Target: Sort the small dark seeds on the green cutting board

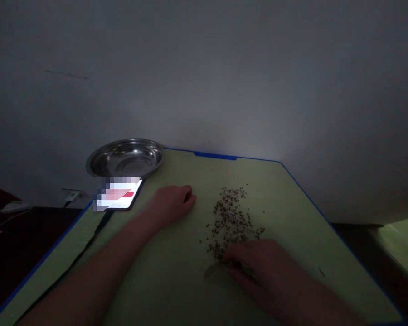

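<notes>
A scatter of small dark and pale grains (231, 216) lies on a light green table (177, 271) with a blue edge. My right hand (258, 267) rests at the near edge of the scatter, fingers bent and pinched at a few grains. My left hand (173, 201) lies on the table to the left of the grains, fingers curled into a loose fist, what it holds, if anything, hidden. The room is dim.
A shallow steel bowl (125, 158) stands at the table's far left corner. A lit phone (117, 194) lies just in front of it, with a dark cable (88, 244) running along the left side. A grey wall stands behind the table.
</notes>
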The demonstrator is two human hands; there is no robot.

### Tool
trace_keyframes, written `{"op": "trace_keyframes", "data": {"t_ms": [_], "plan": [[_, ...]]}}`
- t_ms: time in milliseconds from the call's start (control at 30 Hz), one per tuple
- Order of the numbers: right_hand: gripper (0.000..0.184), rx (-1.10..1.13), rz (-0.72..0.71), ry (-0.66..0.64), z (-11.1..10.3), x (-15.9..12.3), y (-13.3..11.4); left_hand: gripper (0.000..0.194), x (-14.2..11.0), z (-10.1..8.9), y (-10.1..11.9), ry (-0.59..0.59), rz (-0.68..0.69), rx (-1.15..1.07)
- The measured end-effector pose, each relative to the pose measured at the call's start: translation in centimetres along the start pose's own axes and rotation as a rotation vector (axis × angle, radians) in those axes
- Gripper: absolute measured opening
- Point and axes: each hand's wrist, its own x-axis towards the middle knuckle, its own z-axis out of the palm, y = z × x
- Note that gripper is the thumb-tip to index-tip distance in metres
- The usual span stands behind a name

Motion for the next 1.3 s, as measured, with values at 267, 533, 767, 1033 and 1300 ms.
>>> {"op": "trace_keyframes", "data": {"t_ms": [267,533,767,1033,1300], "plan": [[0.010,0.209,0.064,0.069,-2.9,1.8,2.3,0.034,0.1,-0.2,0.0,-0.034,-0.015,-0.010],[0.007,0.421,0.542,0.437,-9.1,7.5,15.2,0.034,0.1,0.1,-0.4,-0.006,-0.007,-0.044],[0.030,0.446,0.689,0.346,-7.5,10.5,17.3,0.034,0.1,-0.2,-0.3,0.029,-0.044,-0.077],[0.033,0.420,0.613,0.248,-6.4,14.8,15.2,0.036,0.0,-1.2,-0.5,0.102,-0.084,-0.049],[0.032,0.305,0.468,0.111,-5.8,18.4,13.3,0.036,-0.3,-1.9,-0.5,0.181,-0.104,-0.029]]}}
